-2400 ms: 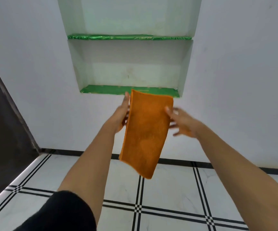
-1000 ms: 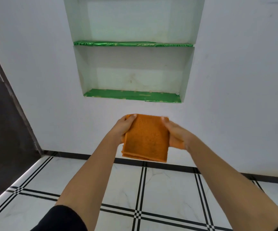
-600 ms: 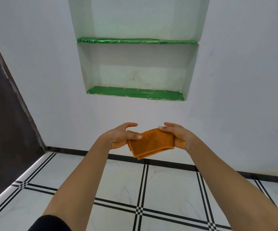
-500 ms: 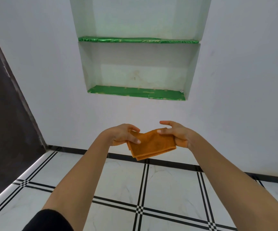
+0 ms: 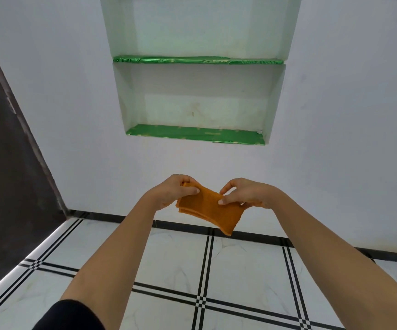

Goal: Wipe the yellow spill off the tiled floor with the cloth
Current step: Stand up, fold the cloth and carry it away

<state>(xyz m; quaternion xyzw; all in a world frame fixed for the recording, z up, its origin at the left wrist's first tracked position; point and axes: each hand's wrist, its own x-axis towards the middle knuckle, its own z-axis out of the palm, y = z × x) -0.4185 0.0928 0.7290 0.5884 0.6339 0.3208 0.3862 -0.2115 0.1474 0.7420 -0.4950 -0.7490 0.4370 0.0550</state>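
Observation:
An orange cloth [image 5: 210, 209], folded into a small thick pad, hangs in the air in front of the wall. My left hand [image 5: 172, 192] pinches its upper left corner. My right hand [image 5: 242, 195] pinches its right side between thumb and fingers. The pad's lower right corner droops toward the floor. The white tiled floor [image 5: 238, 270] with black double lines lies below; no yellow spill shows on the part in view.
A white wall [image 5: 335, 139] stands close ahead with a recessed niche holding two green-lined shelves [image 5: 195, 134]. A dark door or panel [image 5: 7, 175] fills the left side. A black skirting band [image 5: 183, 226] runs along the wall's foot.
The cloth went from hanging long, to folded in half, to a smaller pad. Both hands came lower and closer together, and the pad tilted down to the right.

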